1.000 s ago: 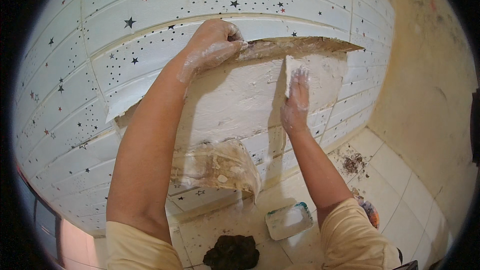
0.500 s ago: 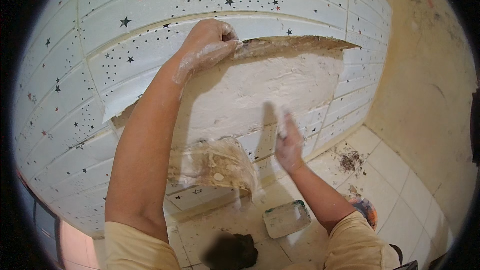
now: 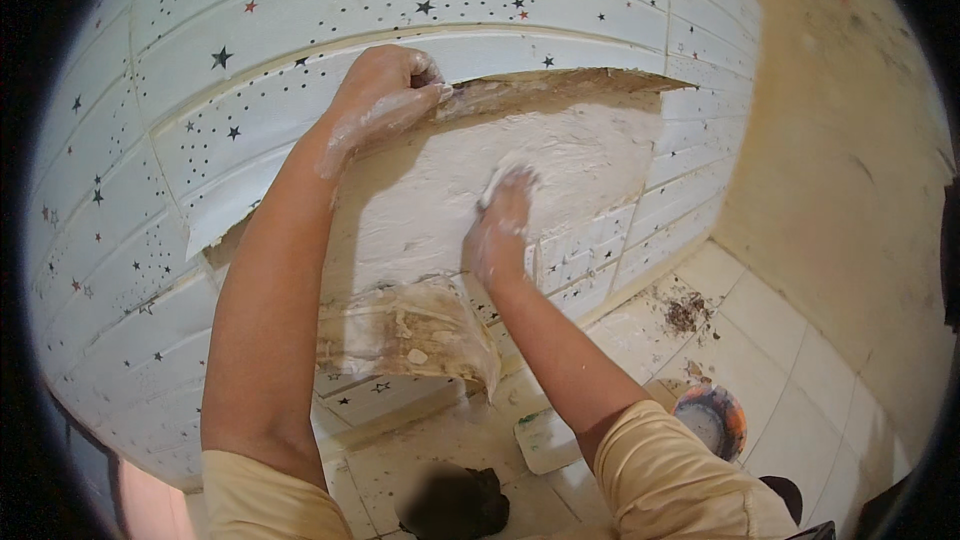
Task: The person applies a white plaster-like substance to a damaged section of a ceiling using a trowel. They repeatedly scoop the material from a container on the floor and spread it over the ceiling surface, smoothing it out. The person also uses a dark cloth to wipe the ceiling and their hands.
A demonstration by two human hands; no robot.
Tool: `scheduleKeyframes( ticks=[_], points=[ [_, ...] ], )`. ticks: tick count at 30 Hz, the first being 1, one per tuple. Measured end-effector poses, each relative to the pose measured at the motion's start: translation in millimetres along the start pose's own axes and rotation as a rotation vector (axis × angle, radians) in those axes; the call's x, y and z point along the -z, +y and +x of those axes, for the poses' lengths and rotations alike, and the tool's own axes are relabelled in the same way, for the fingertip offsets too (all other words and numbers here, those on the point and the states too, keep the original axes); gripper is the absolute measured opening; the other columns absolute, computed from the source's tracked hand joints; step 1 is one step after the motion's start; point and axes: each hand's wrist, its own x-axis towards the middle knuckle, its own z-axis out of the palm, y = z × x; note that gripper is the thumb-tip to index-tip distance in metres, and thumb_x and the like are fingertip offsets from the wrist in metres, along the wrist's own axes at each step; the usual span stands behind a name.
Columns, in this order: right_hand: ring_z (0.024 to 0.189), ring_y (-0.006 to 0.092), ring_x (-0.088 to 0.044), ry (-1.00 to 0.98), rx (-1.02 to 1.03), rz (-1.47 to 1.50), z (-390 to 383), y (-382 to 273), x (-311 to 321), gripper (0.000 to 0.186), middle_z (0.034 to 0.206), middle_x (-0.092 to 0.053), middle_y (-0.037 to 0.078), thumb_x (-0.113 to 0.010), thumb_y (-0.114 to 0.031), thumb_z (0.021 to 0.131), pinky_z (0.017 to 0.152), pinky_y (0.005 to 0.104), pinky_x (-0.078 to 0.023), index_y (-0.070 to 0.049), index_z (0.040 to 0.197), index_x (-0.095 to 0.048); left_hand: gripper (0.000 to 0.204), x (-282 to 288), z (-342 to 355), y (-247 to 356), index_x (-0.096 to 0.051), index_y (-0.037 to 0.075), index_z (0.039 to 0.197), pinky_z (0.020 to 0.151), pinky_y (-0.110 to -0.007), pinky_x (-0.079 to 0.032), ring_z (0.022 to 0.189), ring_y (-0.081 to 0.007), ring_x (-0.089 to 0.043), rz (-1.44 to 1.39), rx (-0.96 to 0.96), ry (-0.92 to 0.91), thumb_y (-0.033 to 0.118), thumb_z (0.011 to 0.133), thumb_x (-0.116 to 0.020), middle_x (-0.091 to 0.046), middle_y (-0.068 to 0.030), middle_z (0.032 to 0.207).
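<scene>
A sheet of white wall covering [image 3: 290,155], printed with stars and dots, is peeled away along a torn edge. My left hand [image 3: 385,95] pinches that edge at the upper middle and holds it off the wall. Beneath the flap lies a patch of wet-looking white plaster [image 3: 420,200] with a rough, smeared surface. My right hand [image 3: 503,215] rests on the middle of this patch, fingers stretched upward and coated in white. White smears also cover my left hand and wrist. Below the patch a lower flap [image 3: 400,325] hangs folded down, its stained brown back showing.
On the tiled floor stand a pale rectangular tray [image 3: 543,443], partly behind my right forearm, and a round orange-rimmed tub [image 3: 738,423]. A dark object [image 3: 465,505] lies at the bottom. Brown debris [image 3: 688,312] is scattered near a bare, stained yellowish wall [image 3: 840,140] on the right.
My right hand has moved left and up from beside the patch onto the plaster. My left hand keeps its pinch on the flap; the whole view has shifted slightly.
</scene>
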Motion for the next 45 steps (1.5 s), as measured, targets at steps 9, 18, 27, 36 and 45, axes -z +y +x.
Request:
scheduleKeyframes(
  ticks=[9, 18, 27, 36, 45],
  points=[
    [0.100, 0.0368, -0.056, 0.201, 0.094, 0.062, 13.5, 32.5, 63.9, 0.061, 0.119, -0.052, 0.028, -0.042, 0.008, 0.077, 0.089, 0.0429, -0.043, 0.011, 0.136, -0.028, 0.020, 3.4, -4.7, -6.9, -0.068, 0.001, 0.078, 0.062, -0.036, -0.046, 0.063, -0.0267, -0.059, 0.029, 0.017, 0.007, 0.020, 0.072, -0.063, -0.063, -0.0164, 0.069],
    [0.119, 0.0397, -0.046, 0.165, -0.158, -0.186, 115.0, 103.9, 25.1, 0.038, 0.123, -0.051, 0.027, -0.051, -0.007, 0.083, 0.104, 0.0424, -0.033, 0.009, 0.117, -0.050, 0.019, 2.6, -4.0, -10.4, -0.066, 0.001, 0.077, 0.059, -0.032, -0.044, 0.060, -0.0186, -0.054, -0.003, 0.044, 0.008, 0.019, 0.074, -0.065, -0.061, -0.0107, 0.064],
    [0.105, 0.0410, -0.055, 0.382, 0.038, -0.191, 120.8, 80.7, 31.0, 0.030, 0.108, -0.059, 0.028, -0.054, -0.003, 0.079, 0.096, 0.0431, -0.041, 0.008, 0.107, -0.056, 0.020, -0.1, 1.1, 6.2, -0.065, -0.001, 0.076, 0.057, -0.030, -0.043, 0.059, -0.0140, -0.051, -0.050, 0.113, -0.018, 0.019, 0.074, -0.067, -0.060, -0.0077, 0.064],
    [0.112, 0.0468, -0.050, 0.288, 0.209, -0.036, 79.8, 26.1, 23.0, 0.035, 0.115, -0.054, 0.034, -0.053, 0.001, 0.076, 0.102, 0.0504, -0.035, 0.012, 0.108, -0.054, 0.017, -3.8, -2.3, 3.5, -0.065, 0.000, 0.078, 0.059, -0.029, -0.043, 0.061, -0.0123, -0.052, -0.085, 0.118, 0.029, 0.016, 0.076, -0.066, -0.060, -0.0067, 0.066],
    [0.095, 0.0322, -0.059, 0.046, 0.249, 0.412, 51.2, -31.1, 109.4, 0.028, 0.101, -0.060, 0.023, -0.058, 0.004, 0.075, 0.083, 0.0359, -0.047, 0.002, 0.104, -0.059, 0.018, -3.4, -3.2, 0.3, -0.065, 0.000, 0.078, 0.060, -0.028, -0.045, 0.063, -0.0114, -0.052, -0.018, 0.106, 0.001, 0.018, 0.077, -0.067, -0.061, -0.0049, 0.069]
  ],
)
